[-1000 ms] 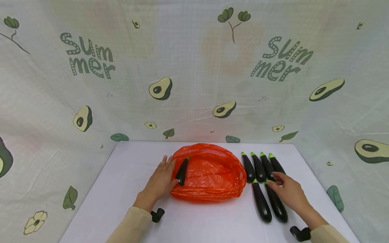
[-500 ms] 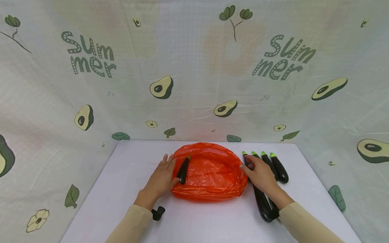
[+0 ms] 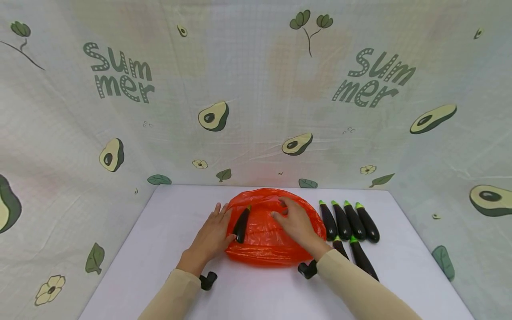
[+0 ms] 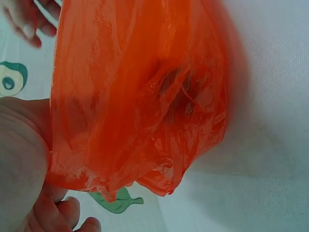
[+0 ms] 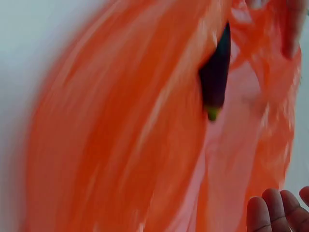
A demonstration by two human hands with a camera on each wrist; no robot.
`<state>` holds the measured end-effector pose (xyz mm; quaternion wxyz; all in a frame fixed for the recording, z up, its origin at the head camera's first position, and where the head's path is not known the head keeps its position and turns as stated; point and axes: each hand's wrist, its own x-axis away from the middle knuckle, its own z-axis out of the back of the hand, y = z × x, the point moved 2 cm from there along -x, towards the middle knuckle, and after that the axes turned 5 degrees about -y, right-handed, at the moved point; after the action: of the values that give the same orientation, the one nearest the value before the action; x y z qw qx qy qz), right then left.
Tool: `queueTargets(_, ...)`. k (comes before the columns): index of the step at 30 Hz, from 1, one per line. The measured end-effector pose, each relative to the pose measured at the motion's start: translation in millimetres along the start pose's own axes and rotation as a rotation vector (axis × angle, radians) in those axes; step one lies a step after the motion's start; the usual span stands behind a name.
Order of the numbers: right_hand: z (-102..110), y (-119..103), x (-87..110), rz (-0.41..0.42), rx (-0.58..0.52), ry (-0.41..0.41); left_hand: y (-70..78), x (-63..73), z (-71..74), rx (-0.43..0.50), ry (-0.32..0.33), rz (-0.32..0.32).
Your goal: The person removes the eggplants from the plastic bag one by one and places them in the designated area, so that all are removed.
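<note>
A red plastic bag (image 3: 260, 255) lies wide-mouthed on the table, with one eggplant (image 3: 242, 224) inside at its left. My left hand (image 3: 212, 235) rests along the bag's left rim, fingers extended and thumb inside the rim. In the left wrist view, the bag's film hangs beside that hand, covering the thumb's tip. My right hand (image 3: 298, 224) is over the bag's mouth, fingers slightly bent and apart, with nothing in them. Its fingertips (image 5: 275, 212) show at the lower right of the right wrist view, across the mouth from the eggplant.
Several eggplants (image 3: 354, 222) with green caps lie right of the bag, four-less rows aside, in a back row and a front pair (image 3: 362, 258). My right sleeve (image 3: 360, 289) partly covers the front pair. A printed cloth (image 3: 256, 89) backs the white table (image 3: 188, 200).
My right hand has moved left from the eggplants, past the bag's right rim, to over its mouth. The left hand stays at the left rim, and the eggplants have not moved.
</note>
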<state>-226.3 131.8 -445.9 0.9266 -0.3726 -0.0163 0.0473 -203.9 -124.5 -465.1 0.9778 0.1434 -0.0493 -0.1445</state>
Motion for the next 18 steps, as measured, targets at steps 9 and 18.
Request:
queueTargets(9,-45,-28,-11.2,0.038,-0.121,-0.057,-2.1,-1.2,-0.3,-0.008,-0.018,0.006)
queueTargets(18,-82,-31,-24.4,0.000,-0.152,-0.073,-2.6,-2.5,0.1,-0.054,-0.012,-0.008)
